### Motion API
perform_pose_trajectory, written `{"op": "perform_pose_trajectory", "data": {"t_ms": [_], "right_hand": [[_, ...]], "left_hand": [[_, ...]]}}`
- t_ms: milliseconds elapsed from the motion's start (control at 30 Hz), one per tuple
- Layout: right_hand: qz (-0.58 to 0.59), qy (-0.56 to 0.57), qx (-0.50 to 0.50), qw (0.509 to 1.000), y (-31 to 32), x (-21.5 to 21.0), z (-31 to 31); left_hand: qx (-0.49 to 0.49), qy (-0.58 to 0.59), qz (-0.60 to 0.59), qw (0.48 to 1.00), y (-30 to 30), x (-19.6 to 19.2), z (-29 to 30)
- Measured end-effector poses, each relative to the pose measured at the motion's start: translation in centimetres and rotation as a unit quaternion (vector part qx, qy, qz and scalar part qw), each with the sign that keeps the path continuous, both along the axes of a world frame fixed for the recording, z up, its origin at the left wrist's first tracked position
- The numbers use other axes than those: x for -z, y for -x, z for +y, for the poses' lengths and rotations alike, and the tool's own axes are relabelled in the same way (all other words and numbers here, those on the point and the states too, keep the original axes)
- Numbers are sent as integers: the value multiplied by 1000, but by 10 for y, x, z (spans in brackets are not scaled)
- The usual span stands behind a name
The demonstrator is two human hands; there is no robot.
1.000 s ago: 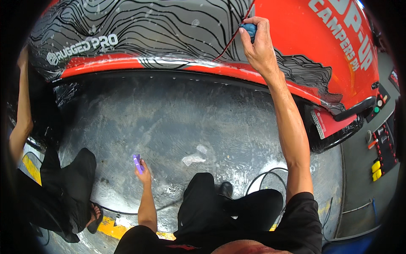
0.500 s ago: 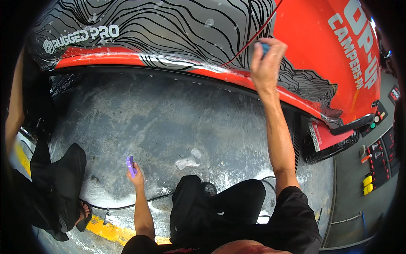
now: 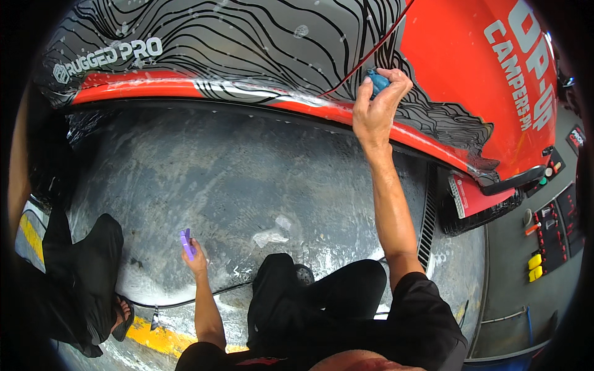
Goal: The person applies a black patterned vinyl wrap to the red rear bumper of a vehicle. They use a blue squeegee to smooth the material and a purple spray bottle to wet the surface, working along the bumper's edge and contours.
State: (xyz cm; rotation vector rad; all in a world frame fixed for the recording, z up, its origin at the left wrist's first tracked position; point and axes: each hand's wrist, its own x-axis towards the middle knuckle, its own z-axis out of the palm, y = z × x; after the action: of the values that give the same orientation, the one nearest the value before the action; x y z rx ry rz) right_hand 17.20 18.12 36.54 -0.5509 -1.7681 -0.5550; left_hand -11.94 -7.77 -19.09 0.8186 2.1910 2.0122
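My right hand [image 3: 376, 106] is raised and closed around a small blue sponge [image 3: 377, 81], pressing it against the wet side of a red vehicle [image 3: 458, 68] with a grey panel of black wavy lines [image 3: 247, 43]. My left hand [image 3: 197, 255] hangs low over the wet floor and grips a small purple flat object [image 3: 185, 243]. My legs in black trousers [image 3: 315, 297] are bent below me.
The wet concrete floor [image 3: 235, 179] has a scrap of white foam [image 3: 270, 236]. Another person in black trousers and a sandal [image 3: 86, 278] stands at the left. A black tyre [image 3: 476, 216] and a floor drain grate [image 3: 427, 222] lie right, a yellow line [image 3: 154, 337] below.
My right hand with the blue sponge has slid down and to the right along the vehicle's side. My left hand stays low with the purple object.
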Motion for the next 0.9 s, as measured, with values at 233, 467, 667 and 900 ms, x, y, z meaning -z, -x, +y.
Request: {"op": "perform_pose_trajectory", "data": {"t_ms": [233, 467, 667, 900], "right_hand": [[79, -11, 14, 997, 30, -4, -8], [129, 33, 20, 991, 45, -12, -14], [124, 49, 33, 990, 39, -10, -12], [148, 47, 44, 987, 44, -16, -15]], "left_hand": [[-11, -3, 9, 1000, -4, -7, 0], [17, 20, -28, 999, 2, -1, -6], [23, 40, -18, 999, 4, -4, -5], [0, -12, -8, 1000, -4, 0, 2]]}}
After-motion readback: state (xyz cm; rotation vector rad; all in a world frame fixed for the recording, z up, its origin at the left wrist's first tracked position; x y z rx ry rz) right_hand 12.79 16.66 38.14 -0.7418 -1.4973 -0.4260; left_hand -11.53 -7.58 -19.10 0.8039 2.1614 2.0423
